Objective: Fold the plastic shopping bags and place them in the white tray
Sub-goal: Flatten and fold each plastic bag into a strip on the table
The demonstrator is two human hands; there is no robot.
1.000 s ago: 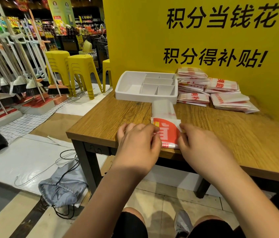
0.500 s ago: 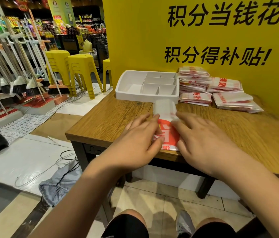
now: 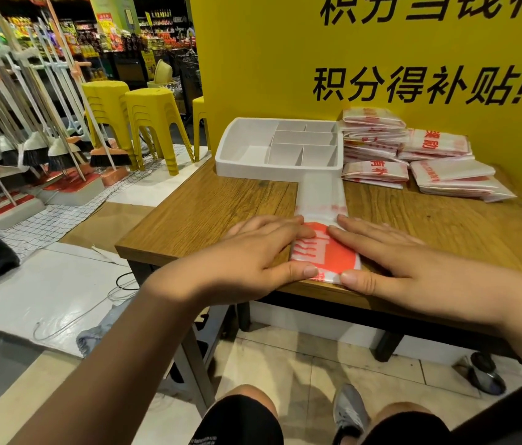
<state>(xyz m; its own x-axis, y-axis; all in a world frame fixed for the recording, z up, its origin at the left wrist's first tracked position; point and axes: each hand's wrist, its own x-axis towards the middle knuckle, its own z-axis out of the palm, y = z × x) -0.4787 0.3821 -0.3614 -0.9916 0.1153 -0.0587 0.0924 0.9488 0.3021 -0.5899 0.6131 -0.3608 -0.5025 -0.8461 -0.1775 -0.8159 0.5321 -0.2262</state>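
Observation:
A white plastic bag with red print lies as a long narrow strip on the wooden table, its near end folded over at the front edge. My left hand rests flat on the fold's left side and my right hand flat on its right side, fingers spread, thumbs at the near edge. The strip's far end reaches the white tray, a divided tray with several compartments holding nothing. Stacks of folded bags lie to the tray's right.
A yellow wall with black lettering stands behind the table. Yellow stools and a rack of brooms are to the left. A grey cloth and cables lie on the floor beside the table leg.
Both hands went from pinching the bag's near end to lying flat on it. The folded red section now lies pressed on the table, and the hands have spread apart to its sides.

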